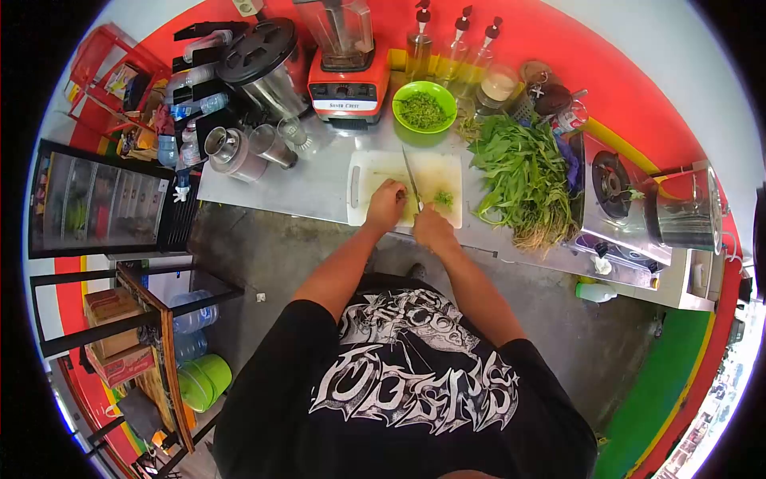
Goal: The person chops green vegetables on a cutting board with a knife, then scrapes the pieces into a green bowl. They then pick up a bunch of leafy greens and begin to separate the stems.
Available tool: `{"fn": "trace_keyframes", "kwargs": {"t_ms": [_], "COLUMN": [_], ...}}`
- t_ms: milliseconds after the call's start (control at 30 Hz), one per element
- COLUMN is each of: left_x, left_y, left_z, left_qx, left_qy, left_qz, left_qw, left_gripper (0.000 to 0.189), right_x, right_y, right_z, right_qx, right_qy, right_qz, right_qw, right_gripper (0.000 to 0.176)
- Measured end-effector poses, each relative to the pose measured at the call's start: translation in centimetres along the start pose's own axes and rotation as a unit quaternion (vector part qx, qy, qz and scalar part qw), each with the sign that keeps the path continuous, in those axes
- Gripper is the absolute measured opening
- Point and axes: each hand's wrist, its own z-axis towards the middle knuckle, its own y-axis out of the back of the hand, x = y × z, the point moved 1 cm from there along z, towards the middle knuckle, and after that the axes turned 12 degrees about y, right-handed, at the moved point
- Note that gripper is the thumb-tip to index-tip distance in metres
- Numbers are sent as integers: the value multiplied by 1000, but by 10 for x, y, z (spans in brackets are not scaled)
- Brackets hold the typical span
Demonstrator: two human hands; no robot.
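Note:
My right hand (433, 227) is wrapped round the handle of a long knife (412, 174), whose blade points away from me over a white cutting board (365, 172). On the board's left part, my left hand (386, 204) is closed with its fingers bent; whatever it holds is too small to make out. A small heap of chopped greens (444, 197) lies on the board, right of the blade. Behind the board stands a lime green bowl (441, 95) with cut greens in it. To the right, a large bunch of leafy greens (519, 172) with roots lies on the metal counter.
A red blender (348, 89) stands behind the board, with oil bottles (418, 48) to its right. Metal cups (272, 146) and a steel canister (234, 154) are at the left. A stove (612, 184) holding a pot (688, 223) is at the right.

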Motion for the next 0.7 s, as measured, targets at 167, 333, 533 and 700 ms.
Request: {"fn": "trace_keyframes", "kwargs": {"t_ms": [167, 333, 533, 700], "left_x": [1, 7, 7, 9], "left_y": [-2, -6, 1, 2], "left_z": [-1, 2, -3, -2], "left_qx": [-1, -9, -30, -14], "left_qy": [34, -14, -33, 9], "left_qz": [-26, 26, 62, 38], "left_qw": [999, 1000, 997, 999], "left_gripper": [17, 11, 11, 15], "right_x": [2, 0, -3, 0], "right_y": [-13, -8, -6, -20], "right_z": [-15, 1, -5, -4], "right_qx": [5, -8, 11, -13], "right_qy": [-12, 2, 2, -6], "right_qz": [12, -1, 32, 23], "right_qw": [1000, 1000, 999, 1000], "right_gripper": [45, 44, 43, 45]}}
